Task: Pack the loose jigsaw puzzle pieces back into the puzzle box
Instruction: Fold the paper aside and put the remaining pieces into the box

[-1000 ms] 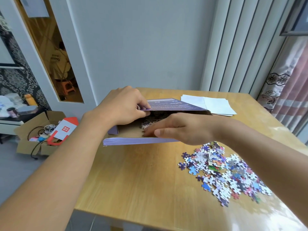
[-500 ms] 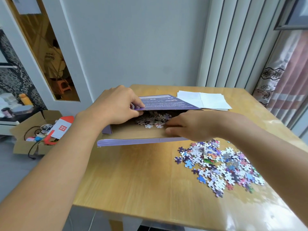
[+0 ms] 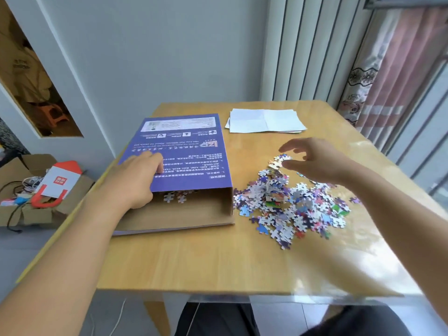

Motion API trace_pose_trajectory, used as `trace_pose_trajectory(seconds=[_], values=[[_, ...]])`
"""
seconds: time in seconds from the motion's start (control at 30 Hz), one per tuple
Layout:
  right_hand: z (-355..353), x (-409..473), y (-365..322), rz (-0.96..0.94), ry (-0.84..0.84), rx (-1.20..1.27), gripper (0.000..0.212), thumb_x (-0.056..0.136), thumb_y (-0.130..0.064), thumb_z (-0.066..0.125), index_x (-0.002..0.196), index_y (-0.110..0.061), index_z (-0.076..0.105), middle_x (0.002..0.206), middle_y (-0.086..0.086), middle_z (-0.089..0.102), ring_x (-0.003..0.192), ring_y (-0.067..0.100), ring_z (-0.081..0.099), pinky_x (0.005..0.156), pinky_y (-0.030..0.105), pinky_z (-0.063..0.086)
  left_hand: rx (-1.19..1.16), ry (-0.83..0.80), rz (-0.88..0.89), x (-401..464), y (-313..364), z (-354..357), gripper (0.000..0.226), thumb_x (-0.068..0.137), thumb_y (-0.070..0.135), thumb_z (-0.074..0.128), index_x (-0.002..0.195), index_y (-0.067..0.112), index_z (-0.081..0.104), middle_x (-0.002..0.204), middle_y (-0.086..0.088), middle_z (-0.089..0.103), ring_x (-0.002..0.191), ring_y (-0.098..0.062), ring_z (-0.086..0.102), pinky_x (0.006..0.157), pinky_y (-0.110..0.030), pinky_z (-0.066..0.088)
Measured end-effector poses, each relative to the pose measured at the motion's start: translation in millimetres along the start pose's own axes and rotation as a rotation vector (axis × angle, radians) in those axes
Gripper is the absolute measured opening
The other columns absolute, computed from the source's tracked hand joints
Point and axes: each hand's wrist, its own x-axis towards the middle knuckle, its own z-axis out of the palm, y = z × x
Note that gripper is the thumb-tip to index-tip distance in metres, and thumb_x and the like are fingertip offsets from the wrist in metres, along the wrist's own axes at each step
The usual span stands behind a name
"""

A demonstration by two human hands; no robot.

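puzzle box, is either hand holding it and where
The left hand holds the puzzle box by its lid's near edge, thumb beneath. The right hand holds nothing, open above the loose pieces.

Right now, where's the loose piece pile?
Head view: pile on the table, right of the box, under the right hand.
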Motion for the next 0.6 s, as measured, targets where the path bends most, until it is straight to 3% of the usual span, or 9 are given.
trace_pose_trajectory(seconds=[0.1,0.17,0.23,0.3,0.37,0.47,0.6], values=[[2.2,-10.5,35.1,0.101,-0.037,-0.042,0.087,0.075,-0.073,0.066,0.144,-0.023,0.05,0.151,0.001,0.045,0.132,0.019,0.046,0.111,0.036,0.037,0.063,-0.088,-0.051,-0.4,2.9,-1.4,0.056,0.075,0.0,0.062,0.118,0.03,0.042,0.125,0.003,0.044,0.113,-0.024,0.043,0.089,-0.042,0.048],[-4.7,-24.4,59.2,0.188,-0.109,0.008,0.118,0.056,-0.09,0.064,0.152,-0.029,0.036,0.16,-0.001,0.03,0.144,0.02,0.033,0.118,0.043,0.031,0.072,-0.144,-0.009,-4.6,20.5,-12.6,0.08,0.075,0.016,0.075,0.141,0.032,0.033,0.138,0.005,0.034,0.13,-0.023,0.033,0.103,-0.04,0.044],[-11.3,-38.7,75.6,0.276,-0.299,0.065,0.144,0.038,-0.093,0.071,0.158,-0.036,0.014,0.167,-0.006,0.011,0.152,0.02,0.017,0.123,0.048,0.021,-0.153,-0.077,0.143,-19.2,60.4,-28.1,0.099,0.071,0.044,0.084,0.15,0.035,0.025,0.147,0.013,0.026,0.14,-0.016,0.023,0.111,-0.035,0.035],[-13.6,-51.6,86.5,0.34,-0.459,0.044,0.162,0.027,-0.089,0.078,0.157,-0.041,-0.006,0.168,-0.009,-0.006,0.155,0.02,0.003,0.124,0.05,0.014,-0.395,-0.059,0.313,-29.8,117.5,-27.9,0.11,0.065,0.066,0.078,0.154,0.036,0.019,0.155,0.02,0.018,0.145,-0.005,0.016,0.116,-0.03,0.026],[-7.0,-60.1,86.2,0.356,-0.53,-0.054,0.166,0.028,-0.083,0.083,0.155,-0.042,-0.017,0.167,-0.006,-0.014,0.155,0.021,-0.007,0.124,0.052,0.008,-0.412,-0.144,0.369,-31.3,165.7,-5.9,0.13,0.058,0.083,0.068,0.158,0.032,0.002,0.163,0.019,-0.003,0.151,-0.006,-0.003,0.123,-0.035,0.013],[10.7,-70.8,80.2,0.328,-0.505,-0.131,0.165,0.033,-0.082,0.082,0.153,-0.04,-0.023,0.164,-0.009,-0.023,0.151,0.019,-0.022,0.124,0.052,0.001,-0.269,-0.222,0.28,-29.3,210.6,42.3,0.155,0.044,0.096,0.061,0.153,0.027,-0.025,0.16,0.004,-0.033,0.148,-0.023,-0.03,0.123,-0.051,-0.003],[33.3,-75.2,72.1,0.154,-0.358,-0.033,0.149,0.05,-0.076,0.082,0.159,-0.033,-0.01,0.166,-0.009,-0.016,0.152,0.011,-0.017,0.126,0.041,0.002,-0.239,-0.122,0.182,-31.3,228.5,74.1,0.157,0.036,0.107,0.039,0.153,0.024,-0.026,0.162,-0.004,-0.029,0.148,-0.03,-0.03,0.121,-0.058,-0.004]])
